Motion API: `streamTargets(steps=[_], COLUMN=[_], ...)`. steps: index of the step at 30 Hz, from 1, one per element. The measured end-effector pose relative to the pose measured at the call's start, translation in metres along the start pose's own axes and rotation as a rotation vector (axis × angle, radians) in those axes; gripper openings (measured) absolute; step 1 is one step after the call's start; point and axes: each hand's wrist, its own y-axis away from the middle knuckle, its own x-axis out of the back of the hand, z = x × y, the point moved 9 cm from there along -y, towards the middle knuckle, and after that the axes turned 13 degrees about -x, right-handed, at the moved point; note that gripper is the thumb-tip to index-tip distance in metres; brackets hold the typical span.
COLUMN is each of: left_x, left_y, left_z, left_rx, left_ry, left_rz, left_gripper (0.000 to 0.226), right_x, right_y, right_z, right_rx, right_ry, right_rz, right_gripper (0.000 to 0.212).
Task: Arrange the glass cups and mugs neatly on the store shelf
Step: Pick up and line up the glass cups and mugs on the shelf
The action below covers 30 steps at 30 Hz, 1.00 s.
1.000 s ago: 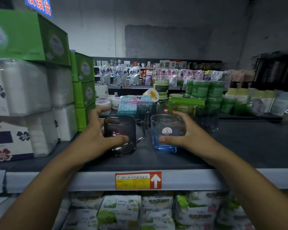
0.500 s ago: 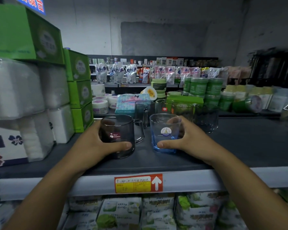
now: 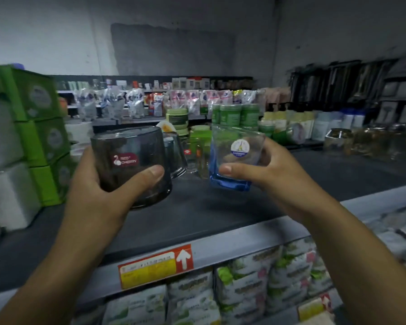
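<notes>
Smoky dark-grey glass mug (image 3: pixel 127 165) and clear blue-bottomed glass tumbler (image 3: pixel 234 158) are both hanging above the dark grey store shelf (image 3: pixel 197 219). Left hand (image 3: pixel 99 191) grip is wrapping the mug and right hand (image 3: pixel 274 174) grip is curling round the tumbler. Other clear glasses (image 3: pixel 192 156) are sitting bunched behind, so I'm guessing the arranging is barely started.

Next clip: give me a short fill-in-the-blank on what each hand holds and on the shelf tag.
1. The left hand grips the dark mug, whose label is ____ in colour.
2. The right hand holds a glass with a ____-tinted base.
3. Both vessels are held ____ the grey shelf, not resting on it.
4. The arrow on the price tag points ____.
Missing words: red; blue; above; up.
</notes>
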Motion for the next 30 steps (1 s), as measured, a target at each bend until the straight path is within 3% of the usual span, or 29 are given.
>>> streamTargets(steps=[6, 10, 17, 30], left_x=[-0.093, -0.178, -0.351, -0.680], left_y=[0.022, 0.048, 0.103, 0.184], left_z=[0.022, 0.049, 0.105, 0.188], left_rx=[-0.034, -0.030, 0.002, 0.082], left_ry=[0.159, 0.268, 0.413, 0.537], left_rz=[-0.092, -0.185, -0.248, -0.376], left_gripper=[0.069, 0.061, 0.063, 0.067], right_x=[0.088, 0.165, 0.330, 0.647], right_y=[0.058, 0.111, 0.198, 0.292], right_z=[0.024, 0.044, 0.070, 0.123], right_rx=[-0.006, -0.006, -0.021, -0.075], right_ry=[-0.157, -0.235, -0.198, -0.082], right_rz=[0.223, 0.327, 0.462, 0.702], right_gripper=[0.073, 0.060, 0.051, 0.063])
